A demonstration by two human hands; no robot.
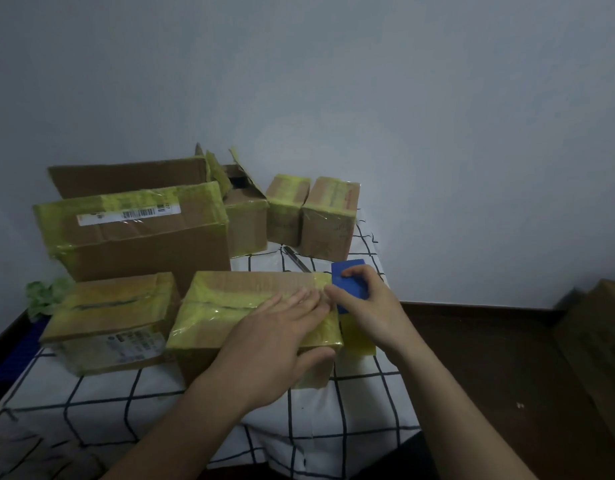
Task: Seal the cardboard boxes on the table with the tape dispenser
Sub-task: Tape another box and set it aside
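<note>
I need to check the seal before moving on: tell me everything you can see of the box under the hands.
The box is brown cardboard, rectangular, flaps closed, standing flat on the checked cloth at the table's front. Glossy yellow-green tape covers its top seam and edges. The left hand lies flat on its top, fingers straight. At its right end the right hand grips the blue tape dispenser, and a yellow tape strip shows just past that end.

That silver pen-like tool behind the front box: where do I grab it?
Pinch the silver pen-like tool mid-shaft from above: it is slender and lies flat on the checked cloth, with its near end by the front box.
</note>
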